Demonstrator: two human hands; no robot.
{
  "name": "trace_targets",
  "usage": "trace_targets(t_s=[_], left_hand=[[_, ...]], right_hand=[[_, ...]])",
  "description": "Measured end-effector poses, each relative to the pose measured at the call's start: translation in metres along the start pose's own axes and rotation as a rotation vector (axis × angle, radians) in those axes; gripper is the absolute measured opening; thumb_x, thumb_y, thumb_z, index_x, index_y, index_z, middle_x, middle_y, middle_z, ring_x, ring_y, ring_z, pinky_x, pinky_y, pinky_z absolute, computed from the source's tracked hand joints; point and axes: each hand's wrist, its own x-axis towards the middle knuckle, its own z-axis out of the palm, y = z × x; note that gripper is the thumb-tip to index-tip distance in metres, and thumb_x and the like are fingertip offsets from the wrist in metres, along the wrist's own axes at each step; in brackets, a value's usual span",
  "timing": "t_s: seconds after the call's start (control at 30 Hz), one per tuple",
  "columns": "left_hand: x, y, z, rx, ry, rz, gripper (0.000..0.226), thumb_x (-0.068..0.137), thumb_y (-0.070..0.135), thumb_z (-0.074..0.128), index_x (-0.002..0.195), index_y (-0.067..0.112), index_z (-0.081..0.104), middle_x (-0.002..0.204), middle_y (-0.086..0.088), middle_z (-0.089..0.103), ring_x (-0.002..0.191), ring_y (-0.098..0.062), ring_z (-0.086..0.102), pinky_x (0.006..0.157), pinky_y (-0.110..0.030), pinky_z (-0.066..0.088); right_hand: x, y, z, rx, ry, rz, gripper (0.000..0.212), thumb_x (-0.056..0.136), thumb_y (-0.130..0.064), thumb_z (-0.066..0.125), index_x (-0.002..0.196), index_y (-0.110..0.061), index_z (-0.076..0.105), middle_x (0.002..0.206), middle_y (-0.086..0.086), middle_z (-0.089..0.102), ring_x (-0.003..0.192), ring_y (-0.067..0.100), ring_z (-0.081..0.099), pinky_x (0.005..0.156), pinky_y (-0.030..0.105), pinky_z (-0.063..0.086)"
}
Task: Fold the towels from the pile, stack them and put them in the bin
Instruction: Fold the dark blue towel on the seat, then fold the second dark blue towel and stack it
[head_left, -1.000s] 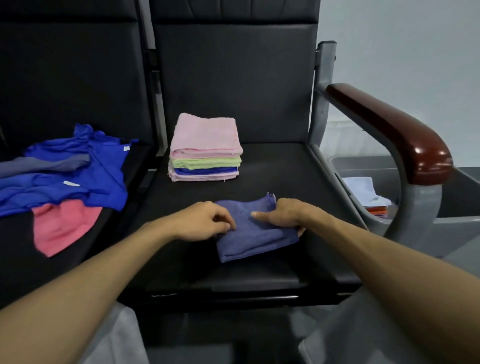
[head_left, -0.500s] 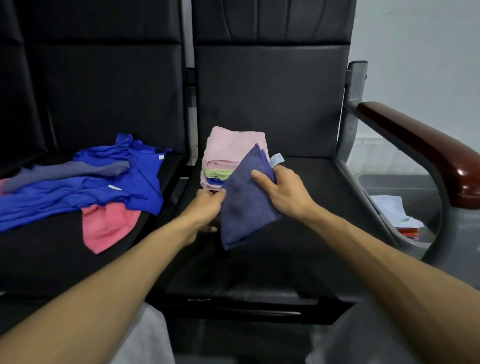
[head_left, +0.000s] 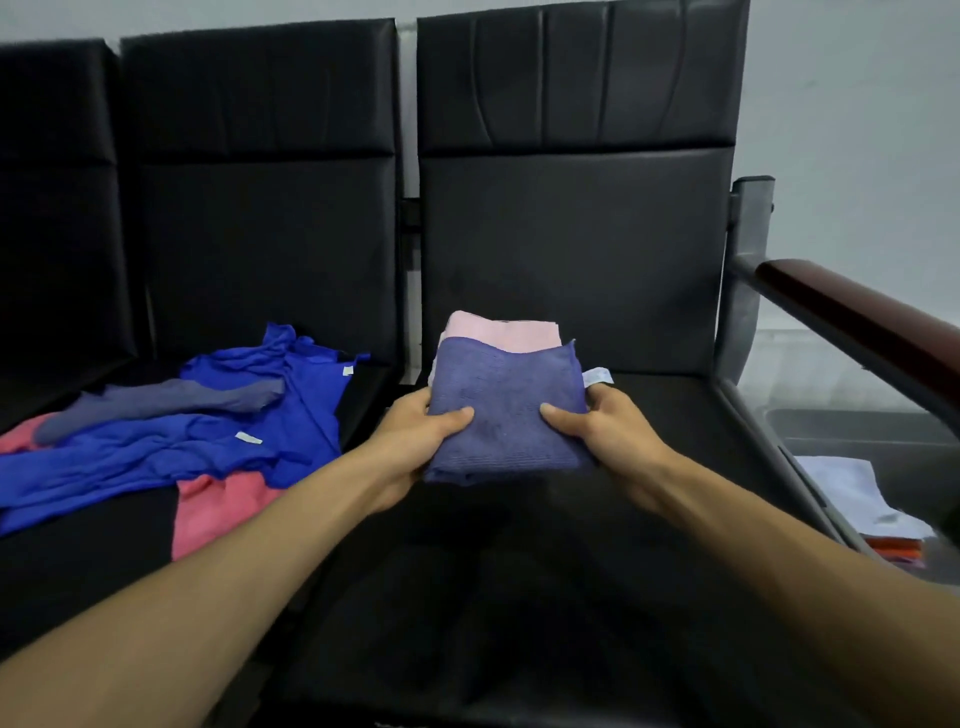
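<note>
The left hand (head_left: 421, 441) and right hand (head_left: 597, 431) grip the folded purple towel (head_left: 506, 415) by its sides, just near of the stack (head_left: 504, 332). Set down off-centre, it could slide off; an early release might let the fold open.

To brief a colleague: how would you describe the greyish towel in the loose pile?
On the middle black seat lies a loose pile. Across its top stretches the greyish towel. Its neighbours are bright blue or coral pink; it alone is dull slate.
</note>
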Motion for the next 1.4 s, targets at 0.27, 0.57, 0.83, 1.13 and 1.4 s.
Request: trace_targets(t_s=[0.27,0.57,0.83,1.13,1.4], left_hand=[[0.098,0.029,0.002,0.24,0.169,0.295,0.07,0.087,0.009,0.057,0.144,0.034,0.024,0.107,0.005,0.058,0.089,-0.009,0.061,0.071,-0.023,0.049],[0.181,0.005,0.004,0.569,0.118,0.195,0.056,0.095,0.017,0.054,0.148,0.02,0.035,0.154,-0.001,0.034,0.136,-0.019,0.038,0.103,-0.023,0.03],[0.168,-0.005,-0.008,0.464,0.155,0.168,0.059,0.09,0.019,0.057,0.145,0.024,0.039,0.146,-0.002,0.041,0.121,-0.019,0.052,0.096,-0.03,0.045],[0.062,-0.023,-0.076,0.182,0.285,0.03,0.041,0.09,0.003,0.056,0.129,0.01,0.05,0.097,-0.003,0.065,0.086,-0.018,0.061,0.083,-0.039,0.053],[-0.028,-0.032,-0.165,0.122,0.391,-0.062,0.025,0.088,0.001,0.055,0.11,0.014,0.054,0.092,-0.011,0.069,0.079,-0.022,0.064,0.074,-0.034,0.05]], right_hand=[[0.108,-0.011,0.0,-0.034,0.094,-0.135,0.028,0.09,-0.014,0.067,0.111,0.0,0.058,0.107,0.011,0.07,0.095,0.022,0.068,0.079,0.033,0.057],[0.18,0.019,0.002,-0.328,0.107,0.003,0.023,0.094,-0.024,0.061,0.109,-0.008,0.056,0.105,0.005,0.064,0.094,0.022,0.061,0.079,0.034,0.051],[0.163,0.021,0.005,-0.516,0.279,-0.088,0.034,0.085,-0.014,0.059,0.118,-0.01,0.053,0.119,0.008,0.057,0.106,0.026,0.055,0.083,0.033,0.048],[0.087,-0.006,0.082,-0.648,0.161,-0.583,0.024,0.085,0.004,0.053,0.086,-0.013,0.069,0.095,0.0,0.057,0.089,0.014,0.054,0.078,0.021,0.04],[0.054,-0.02,0.18,-0.741,-0.24,-0.417,0.023,0.087,-0.007,0.058,0.105,-0.016,0.07,0.102,0.0,0.071,0.095,0.013,0.064,0.077,0.015,0.041]])
